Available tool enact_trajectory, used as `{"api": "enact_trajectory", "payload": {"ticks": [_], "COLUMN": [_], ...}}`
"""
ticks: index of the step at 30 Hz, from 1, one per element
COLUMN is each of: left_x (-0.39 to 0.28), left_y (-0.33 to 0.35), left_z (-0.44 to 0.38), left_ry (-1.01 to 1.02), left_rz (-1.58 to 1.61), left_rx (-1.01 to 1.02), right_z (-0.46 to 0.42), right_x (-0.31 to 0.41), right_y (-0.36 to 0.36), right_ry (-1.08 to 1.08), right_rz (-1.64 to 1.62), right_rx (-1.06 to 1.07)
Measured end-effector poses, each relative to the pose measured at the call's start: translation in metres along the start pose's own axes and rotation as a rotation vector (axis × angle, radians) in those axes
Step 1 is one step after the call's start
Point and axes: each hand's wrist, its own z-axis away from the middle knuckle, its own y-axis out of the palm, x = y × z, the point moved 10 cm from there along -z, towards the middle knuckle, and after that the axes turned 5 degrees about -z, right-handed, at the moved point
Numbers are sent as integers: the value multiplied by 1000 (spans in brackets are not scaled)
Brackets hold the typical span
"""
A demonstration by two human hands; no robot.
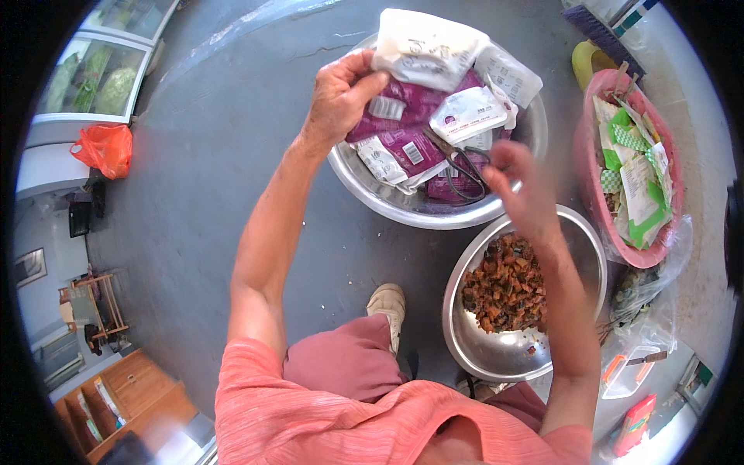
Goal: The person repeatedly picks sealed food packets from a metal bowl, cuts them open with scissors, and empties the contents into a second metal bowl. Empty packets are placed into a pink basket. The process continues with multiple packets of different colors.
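Note:
My left hand [343,96] pinches the edge of a white food pouch [430,49], above a metal basin [378,209] filled with purple and white packets [468,114]. A pair of dark-handled scissors [459,165] lies on the packets, blades towards the upper left. Blurred, my right hand [517,180] is beside the scissors' handles with its fingers curled; whether it touches them cannot be told. Under my right forearm stands a second metal bowl [456,325] with chopped brown-red food [503,285] in it.
At the right is a pink plastic basin [587,145] holding opened green and white packaging [645,180]. Below it lie clear plastic bags [651,314] and a clear container with orange clips [630,372]. A red plastic bag [104,150] and a glass-fronted cabinet [87,75] are at the left.

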Motion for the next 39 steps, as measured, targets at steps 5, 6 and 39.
{"api": "enact_trajectory", "payload": {"ticks": [5, 6, 39], "left_x": [-25, -28, -20], "left_y": [36, 42, 134], "left_z": [28, 33, 90], "left_ry": [-98, -90, -382], "left_rz": [438, 499, 816], "left_rx": [189, 209, 570], "right_z": [-59, -63, -32], "right_x": [25, 31, 67], "right_y": [-17, -14, -73], "right_ry": [28, 36, 224], "right_rz": [-628, -730, -652], "right_rx": [-43, -8, -253]}}
